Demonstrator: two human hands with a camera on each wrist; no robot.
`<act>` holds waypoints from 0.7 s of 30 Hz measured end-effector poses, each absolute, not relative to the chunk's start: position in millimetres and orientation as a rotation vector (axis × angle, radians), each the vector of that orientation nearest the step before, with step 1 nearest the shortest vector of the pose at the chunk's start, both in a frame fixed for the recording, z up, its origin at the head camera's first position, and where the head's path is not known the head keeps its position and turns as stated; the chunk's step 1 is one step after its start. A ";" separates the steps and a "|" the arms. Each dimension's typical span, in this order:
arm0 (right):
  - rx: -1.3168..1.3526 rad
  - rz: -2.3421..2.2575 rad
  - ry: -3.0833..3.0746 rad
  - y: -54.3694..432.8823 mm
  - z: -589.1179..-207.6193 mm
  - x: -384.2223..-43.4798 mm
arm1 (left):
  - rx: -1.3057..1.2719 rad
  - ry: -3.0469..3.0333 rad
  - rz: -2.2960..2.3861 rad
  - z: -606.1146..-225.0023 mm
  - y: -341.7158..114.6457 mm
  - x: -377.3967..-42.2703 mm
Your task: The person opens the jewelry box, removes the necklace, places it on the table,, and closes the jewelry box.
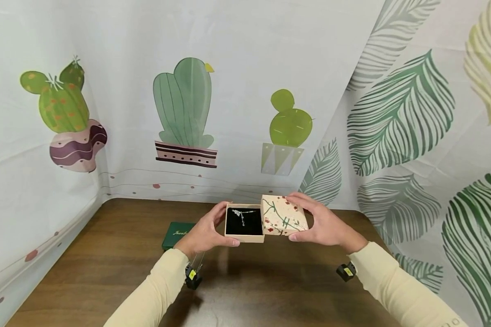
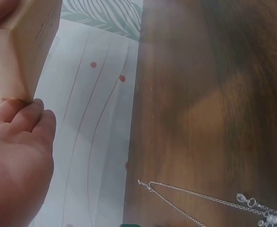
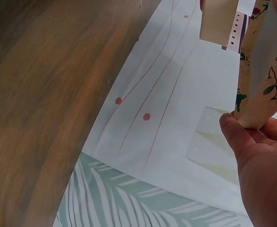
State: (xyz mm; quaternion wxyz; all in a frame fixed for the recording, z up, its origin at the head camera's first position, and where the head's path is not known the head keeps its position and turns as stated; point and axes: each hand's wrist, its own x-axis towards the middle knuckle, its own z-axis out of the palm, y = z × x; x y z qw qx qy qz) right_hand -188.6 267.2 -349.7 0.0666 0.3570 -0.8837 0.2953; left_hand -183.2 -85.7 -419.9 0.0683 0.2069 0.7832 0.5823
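My left hand (image 1: 204, 229) grips the cream base of a small jewelry box (image 1: 244, 238) by its left side, thumb along the front edge. Inside the base lies a black cushion (image 1: 251, 227) with a silver, sparkling piece of jewelry (image 1: 238, 212) on it. With fingers and thumb at its right side, my right hand (image 1: 325, 225) holds the box lid (image 1: 282, 215), cream with red flowers and green stems. The lid is off the base and beside its right edge. Both parts are held up above the table, as the left wrist view shows the base's underside (image 2: 44, 42).
A dark green jewelry box (image 1: 173, 234) with gold lettering sits on the brown wooden table (image 1: 262, 281), partly behind my left hand. Near my left wrist, a silver chain necklace (image 2: 190, 193) lies on the tabletop. Printed curtains (image 1: 245, 113) stand behind the table.
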 end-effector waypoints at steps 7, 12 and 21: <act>1.065 0.900 -2.672 270.0 -349.8 -189.3 | 0.563 2.376 1.727 -422.3 -85.9 -183.2; 1.073 0.904 -2.667 270.2 -350.0 -189.6 | 0.541 2.400 1.692 -425.3 -86.6 -182.8; 1.066 0.872 -2.666 269.8 -350.9 -189.0 | 0.497 2.421 1.645 -429.0 -87.4 -181.3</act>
